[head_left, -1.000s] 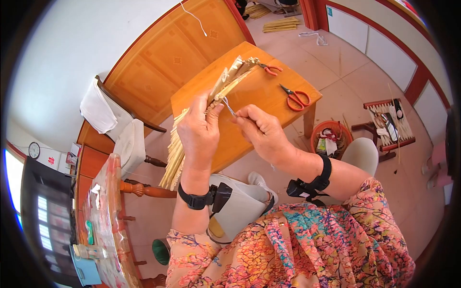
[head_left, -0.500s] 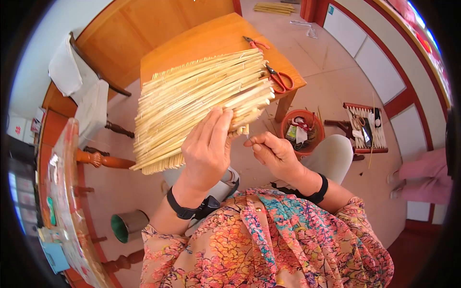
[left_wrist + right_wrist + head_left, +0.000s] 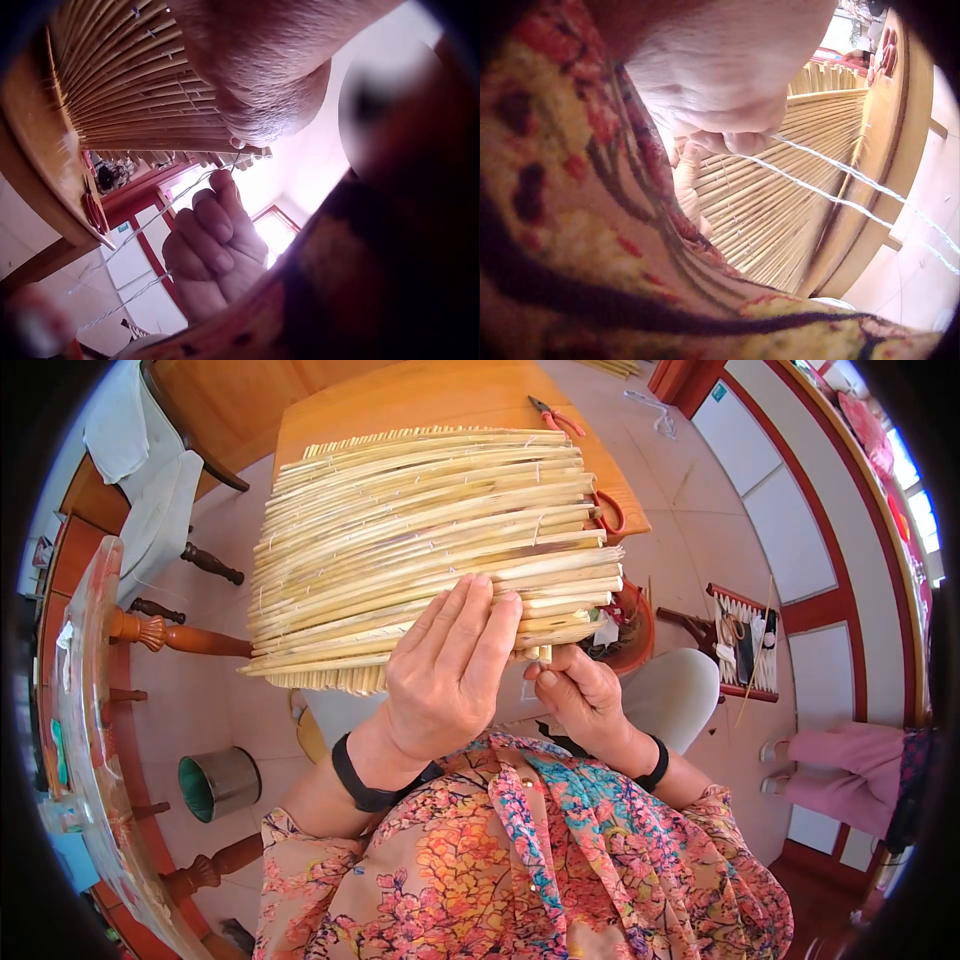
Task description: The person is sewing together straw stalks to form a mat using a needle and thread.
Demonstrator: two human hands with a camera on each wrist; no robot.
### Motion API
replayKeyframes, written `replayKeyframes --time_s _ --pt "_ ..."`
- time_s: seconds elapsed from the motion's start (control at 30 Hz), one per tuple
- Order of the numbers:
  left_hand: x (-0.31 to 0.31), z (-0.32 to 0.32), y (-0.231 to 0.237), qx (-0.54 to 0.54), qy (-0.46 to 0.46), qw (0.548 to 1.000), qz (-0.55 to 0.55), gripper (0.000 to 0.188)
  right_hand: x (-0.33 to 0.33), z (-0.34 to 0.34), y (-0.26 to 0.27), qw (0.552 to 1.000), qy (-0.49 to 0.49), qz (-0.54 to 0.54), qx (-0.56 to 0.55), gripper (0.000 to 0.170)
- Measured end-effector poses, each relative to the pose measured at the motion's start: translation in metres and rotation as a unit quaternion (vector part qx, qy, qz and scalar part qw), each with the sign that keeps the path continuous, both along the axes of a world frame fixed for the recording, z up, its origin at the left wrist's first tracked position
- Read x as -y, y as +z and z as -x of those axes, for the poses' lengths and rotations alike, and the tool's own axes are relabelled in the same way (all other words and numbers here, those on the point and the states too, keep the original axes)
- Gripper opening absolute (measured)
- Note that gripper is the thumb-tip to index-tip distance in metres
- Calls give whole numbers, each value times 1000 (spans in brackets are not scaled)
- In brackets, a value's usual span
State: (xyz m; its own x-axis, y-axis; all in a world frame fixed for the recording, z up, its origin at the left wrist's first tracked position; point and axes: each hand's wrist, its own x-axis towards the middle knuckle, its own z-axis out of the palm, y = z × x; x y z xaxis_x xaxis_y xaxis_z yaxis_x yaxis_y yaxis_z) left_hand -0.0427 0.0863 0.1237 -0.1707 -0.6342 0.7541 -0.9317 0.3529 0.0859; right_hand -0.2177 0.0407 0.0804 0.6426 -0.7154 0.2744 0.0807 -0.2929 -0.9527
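A mat of pale straw-coloured stalks [image 3: 420, 530], bound with thin white string ties, lies tilted over the wooden table's near side. My left hand [image 3: 450, 660] grips its near edge, fingers flat on top and, in the right wrist view, the thumb [image 3: 686, 184] underneath. At the near right corner, my right hand [image 3: 585, 695] pinches a twisted white string [image 3: 234, 161] between thumb and forefinger, close below the edge stalks. Two lengths of that string [image 3: 832, 196] trail away from the right hand in the right wrist view.
Red-handled pliers [image 3: 557, 417] lie on the table [image 3: 400, 400], and red-handled scissors [image 3: 611, 515] show partly behind the mat. A red bucket [image 3: 640, 630] with scraps and a small stool [image 3: 745, 640] bearing tools stand at right. A metal bin [image 3: 225, 782] is at left; another person's legs [image 3: 845, 760] are at far right.
The mat has swung from edge-on to flat, facing up. The left hand has turned palm-down onto it. The right hand, with the string, has come down and in against the mat's near edge.
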Motion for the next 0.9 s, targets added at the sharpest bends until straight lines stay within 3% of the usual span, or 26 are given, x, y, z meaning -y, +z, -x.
replayKeyframes --time_s 0.13,0.2,0.33,0.6,0.9 --pt "2 1 3 -5 0 1000 9 28 0 2 10 1000 1 8 5 5" --pt "4 1 2 -6 5 1000 12 28 -1 0 19 995 -23 -96 -10 5" --pt "8 3 4 -12 20 999 22 27 2 -2 11 998 -4 -68 11 5" --pt "7 5 4 -26 14 1000 9 29 -3 -9 0 991 -1 -109 80 7" --pt "6 9 0 -19 9 1000 9 28 -5 -8 3 986 -8 -146 85 7"
